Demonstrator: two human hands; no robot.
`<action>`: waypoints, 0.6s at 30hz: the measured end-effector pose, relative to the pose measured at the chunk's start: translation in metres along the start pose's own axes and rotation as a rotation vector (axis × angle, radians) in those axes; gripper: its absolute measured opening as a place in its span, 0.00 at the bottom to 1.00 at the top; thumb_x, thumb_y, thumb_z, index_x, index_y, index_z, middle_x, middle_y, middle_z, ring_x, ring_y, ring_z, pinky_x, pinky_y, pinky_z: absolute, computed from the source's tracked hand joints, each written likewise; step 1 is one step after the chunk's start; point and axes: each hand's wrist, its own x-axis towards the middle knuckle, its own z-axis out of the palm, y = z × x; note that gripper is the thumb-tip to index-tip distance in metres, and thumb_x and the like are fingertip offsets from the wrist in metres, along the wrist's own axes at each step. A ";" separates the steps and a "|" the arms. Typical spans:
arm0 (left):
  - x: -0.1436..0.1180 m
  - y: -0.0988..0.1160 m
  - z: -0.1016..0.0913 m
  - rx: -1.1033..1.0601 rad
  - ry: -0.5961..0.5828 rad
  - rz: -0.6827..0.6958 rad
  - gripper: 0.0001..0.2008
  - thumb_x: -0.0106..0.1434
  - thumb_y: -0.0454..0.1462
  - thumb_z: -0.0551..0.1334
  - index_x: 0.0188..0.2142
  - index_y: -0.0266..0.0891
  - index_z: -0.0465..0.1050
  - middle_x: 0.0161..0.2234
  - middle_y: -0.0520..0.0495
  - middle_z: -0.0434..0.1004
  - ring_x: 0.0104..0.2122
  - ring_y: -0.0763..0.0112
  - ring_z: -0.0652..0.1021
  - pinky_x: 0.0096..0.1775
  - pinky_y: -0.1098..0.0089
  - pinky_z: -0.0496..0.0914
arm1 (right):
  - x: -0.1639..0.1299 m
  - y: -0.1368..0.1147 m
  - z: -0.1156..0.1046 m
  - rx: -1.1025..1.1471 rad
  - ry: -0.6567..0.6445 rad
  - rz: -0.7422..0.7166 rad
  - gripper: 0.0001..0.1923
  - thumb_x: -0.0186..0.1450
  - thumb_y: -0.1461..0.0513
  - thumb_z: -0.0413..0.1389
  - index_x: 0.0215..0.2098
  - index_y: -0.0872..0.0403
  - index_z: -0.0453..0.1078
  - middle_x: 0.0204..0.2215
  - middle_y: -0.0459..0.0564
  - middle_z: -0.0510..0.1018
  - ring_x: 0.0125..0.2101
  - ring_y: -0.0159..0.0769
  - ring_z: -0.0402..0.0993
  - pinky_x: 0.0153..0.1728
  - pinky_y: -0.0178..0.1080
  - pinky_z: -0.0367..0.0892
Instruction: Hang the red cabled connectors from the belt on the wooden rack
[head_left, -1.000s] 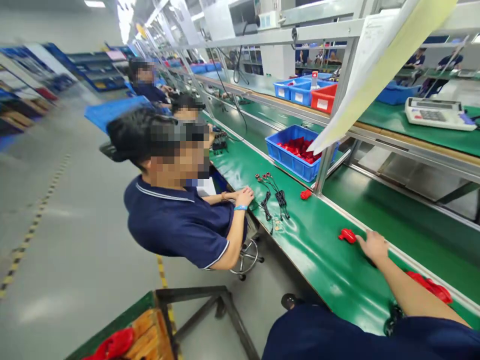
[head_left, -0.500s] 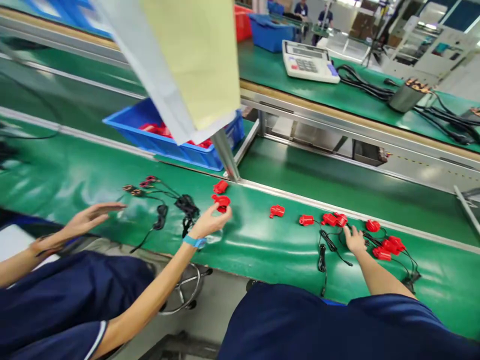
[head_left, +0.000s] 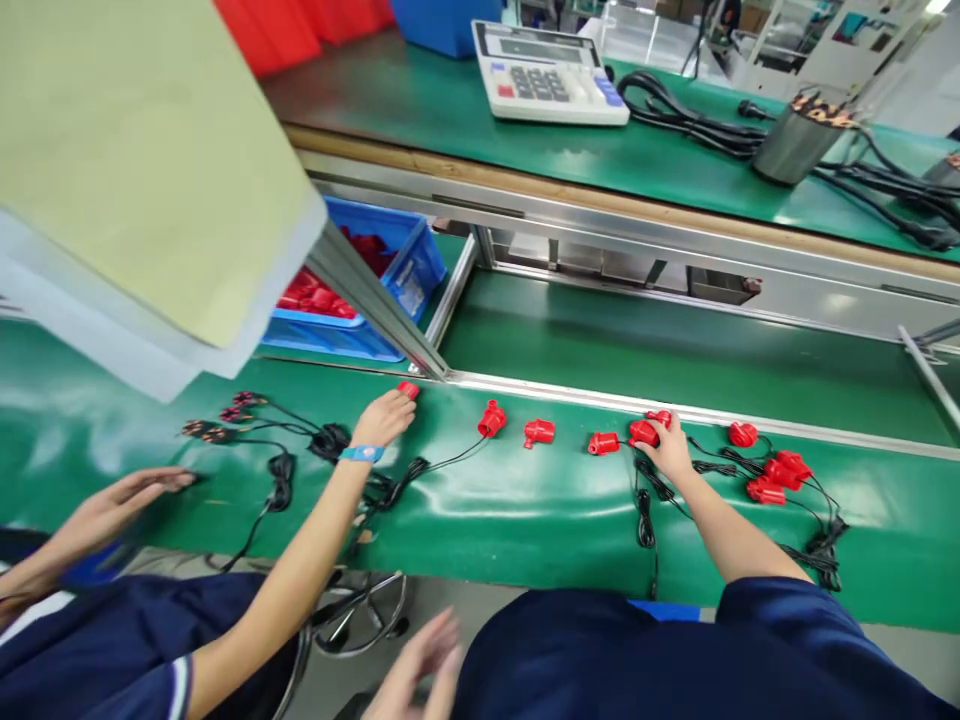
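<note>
My right hand [head_left: 671,455] reaches over the green bench with its fingers closed around a red plastic housing [head_left: 643,432]. Just behind those fingers lies another red housing [head_left: 659,417]. Low in the picture, slightly blurred, my left hand [head_left: 420,672] hangs in front of the bench edge, fingers apart and holding nothing. Left of the right hand, a red housing with a black cable [head_left: 603,443] and a red housing [head_left: 538,432] rest on the mat. To its right are a round red part [head_left: 742,434] and a cluster of red housings [head_left: 786,470] with cables.
On the left, a co-worker's hand [head_left: 386,418] touches a red part; the other hand [head_left: 127,500] is near black cables [head_left: 281,475]. A blue bin [head_left: 409,270] holds red parts. A metal post [head_left: 382,300] carries hanging papers [head_left: 150,170]. A calculator [head_left: 551,75] sits on the shelf.
My right hand has moved left and closed on a red housing. My left hand has come into view at the bottom. The co-worker's red part now lies on the mat with its cable.
</note>
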 end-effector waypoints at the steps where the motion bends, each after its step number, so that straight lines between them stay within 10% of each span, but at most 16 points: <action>1: -0.029 0.009 0.018 -0.005 -0.029 0.013 0.19 0.64 0.46 0.68 0.53 0.48 0.77 0.56 0.45 0.78 0.52 0.58 0.79 0.52 0.54 0.76 | 0.002 -0.008 0.002 0.006 -0.020 -0.037 0.33 0.62 0.49 0.65 0.61 0.52 0.70 0.71 0.62 0.45 0.61 0.61 0.61 0.61 0.54 0.60; 3: -0.079 0.029 0.062 -0.017 -0.087 0.058 0.26 0.59 0.43 0.68 0.57 0.64 0.73 0.59 0.55 0.76 0.56 0.58 0.78 0.49 0.57 0.78 | 0.000 -0.027 0.008 0.012 -0.058 -0.100 0.31 0.60 0.52 0.67 0.59 0.51 0.72 0.71 0.61 0.48 0.61 0.61 0.62 0.60 0.55 0.61; 6: -0.104 0.061 0.128 -0.024 -0.154 0.125 0.37 0.60 0.37 0.65 0.69 0.50 0.62 0.67 0.43 0.65 0.65 0.55 0.69 0.62 0.56 0.70 | -0.016 -0.056 0.020 0.016 -0.094 -0.191 0.30 0.58 0.53 0.68 0.58 0.50 0.73 0.71 0.61 0.49 0.61 0.61 0.62 0.60 0.56 0.62; 9: -0.072 0.085 0.175 0.083 -0.244 0.263 0.50 0.58 0.33 0.69 0.74 0.42 0.45 0.74 0.31 0.41 0.71 0.41 0.55 0.66 0.45 0.62 | -0.037 -0.080 0.034 0.046 -0.099 -0.291 0.28 0.59 0.55 0.67 0.57 0.50 0.73 0.72 0.60 0.47 0.61 0.62 0.63 0.59 0.59 0.64; 12: -0.032 0.090 0.205 0.206 -0.250 0.358 0.50 0.58 0.34 0.71 0.73 0.42 0.46 0.74 0.30 0.36 0.72 0.35 0.47 0.65 0.37 0.60 | -0.052 -0.089 0.045 0.122 -0.126 -0.411 0.26 0.60 0.58 0.64 0.57 0.49 0.73 0.72 0.57 0.48 0.63 0.63 0.63 0.59 0.61 0.66; 18: -0.012 0.072 0.231 0.338 -0.190 0.433 0.40 0.62 0.44 0.70 0.69 0.39 0.57 0.73 0.24 0.42 0.59 0.38 0.71 0.55 0.45 0.72 | -0.038 -0.075 0.042 0.293 -0.111 -0.470 0.20 0.61 0.50 0.59 0.50 0.44 0.75 0.71 0.53 0.53 0.59 0.64 0.71 0.56 0.63 0.73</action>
